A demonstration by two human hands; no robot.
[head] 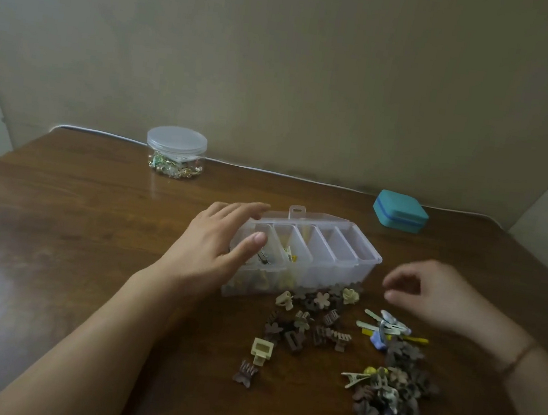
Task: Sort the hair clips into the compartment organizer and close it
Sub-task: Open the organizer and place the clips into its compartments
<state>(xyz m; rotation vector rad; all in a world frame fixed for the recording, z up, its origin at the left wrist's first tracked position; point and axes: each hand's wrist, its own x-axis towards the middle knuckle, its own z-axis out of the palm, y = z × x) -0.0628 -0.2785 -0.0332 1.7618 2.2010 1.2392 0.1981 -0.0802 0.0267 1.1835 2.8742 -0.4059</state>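
We note the left hand [206,254] braces the open organizer [308,256], fingers spread; the right hand [427,295] hovers empty, fingers loosely curled apart. Hair clips [329,335] lie scattered just in front — we advise pinching one at a time, matching kinds per compartment.

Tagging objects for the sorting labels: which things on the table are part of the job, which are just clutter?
Job:
- clear compartment organizer, lid open
- loose hair clips scattered in front of it
- left hand resting on the organizer
- right hand hovering, empty

Just lying about:
- lidded clear jar of small trinkets
- teal case, closed
- white cable along the wall
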